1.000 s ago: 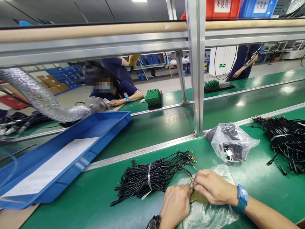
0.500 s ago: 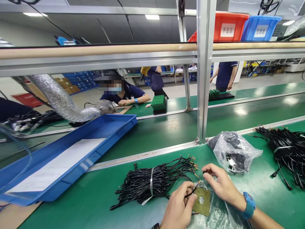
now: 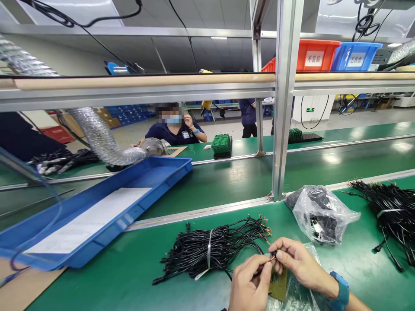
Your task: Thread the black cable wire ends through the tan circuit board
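My left hand (image 3: 249,280) is closed on the end of a black cable, whose thin orange wires (image 3: 271,259) stick out past the fingertips. Pinched in my right hand (image 3: 300,264) is a small black part (image 3: 274,254), which meets the wire ends; the fingers partly hide where they join. Below both hands lies a greenish-yellow square plate (image 3: 278,290) on clear plastic film (image 3: 300,299). Just left of my hands, a bundle of black cables (image 3: 194,250) is tied with a white band, its bare coloured wire ends pointing right.
A clear bag of black parts (image 3: 320,214) sits beyond my right hand, with another cable bundle (image 3: 394,203) at far right. A blue tray (image 3: 129,224) holding paper stands left. A metal post (image 3: 280,129) rises ahead. Across the line sits a person (image 3: 177,129) in a mask.
My right hand has moved left and brought the small black part to the wire ends in my left hand. The person across has raised a hand to the head.
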Motion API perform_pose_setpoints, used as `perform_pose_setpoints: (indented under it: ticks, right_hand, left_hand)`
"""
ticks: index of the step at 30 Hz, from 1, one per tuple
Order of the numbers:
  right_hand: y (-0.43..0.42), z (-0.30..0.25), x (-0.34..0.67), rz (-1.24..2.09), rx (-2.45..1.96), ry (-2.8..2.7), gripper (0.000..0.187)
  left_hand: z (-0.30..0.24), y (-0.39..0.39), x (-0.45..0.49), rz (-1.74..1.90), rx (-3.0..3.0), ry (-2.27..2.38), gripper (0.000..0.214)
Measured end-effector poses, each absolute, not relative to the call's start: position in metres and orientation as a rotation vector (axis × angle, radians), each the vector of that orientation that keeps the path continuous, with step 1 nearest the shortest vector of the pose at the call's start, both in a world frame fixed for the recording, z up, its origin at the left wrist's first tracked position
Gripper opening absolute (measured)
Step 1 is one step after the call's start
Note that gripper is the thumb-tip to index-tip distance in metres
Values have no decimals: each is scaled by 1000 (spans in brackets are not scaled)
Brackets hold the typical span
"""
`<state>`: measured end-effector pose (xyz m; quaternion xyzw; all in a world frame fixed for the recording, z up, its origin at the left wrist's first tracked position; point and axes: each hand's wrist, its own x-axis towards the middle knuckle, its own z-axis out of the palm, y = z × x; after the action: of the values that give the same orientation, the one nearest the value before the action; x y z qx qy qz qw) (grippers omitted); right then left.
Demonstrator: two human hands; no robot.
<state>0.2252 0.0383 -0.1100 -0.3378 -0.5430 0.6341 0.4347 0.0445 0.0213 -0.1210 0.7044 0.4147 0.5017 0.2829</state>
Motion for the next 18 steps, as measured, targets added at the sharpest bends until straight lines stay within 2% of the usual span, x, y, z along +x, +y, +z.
perform_pose_setpoints:
  ticks: [10,18]
  right_hand:
    - [35,-105,224,1575,-864,-1426,46]
    - [33,-105,226,1406,-968,-1622,36]
  left_hand:
    - [-122,24,38,1167,1905,1196,29]
    - [-123,27,36,1099,1840,1224,31]
